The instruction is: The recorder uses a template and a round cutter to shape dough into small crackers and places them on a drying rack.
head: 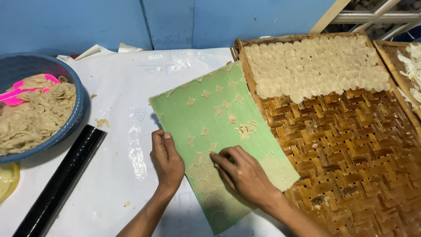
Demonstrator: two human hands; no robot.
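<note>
1. The right hand (243, 175) is pressing spread fingertips onto a thin dough round (202, 169) on the green sheet (210, 131), lying across the worktop's right edge.
2. The left hand (166, 160), fingers curled, is steadying the sheet's left edge.
3. A woven bamboo tray (351, 145) is lying alongside, and a black rolling pin (66, 175) is resting leftward.

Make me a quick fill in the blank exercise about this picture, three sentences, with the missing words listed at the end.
1. Both hands, the left hand and the right hand, rest on a flat board whose colour is ____.
2. The round dough discs lie in rows on a woven ____ tray.
3. The pink scoop sits in a bowl whose colour is ____.

Missing words: green; bamboo; blue
</note>
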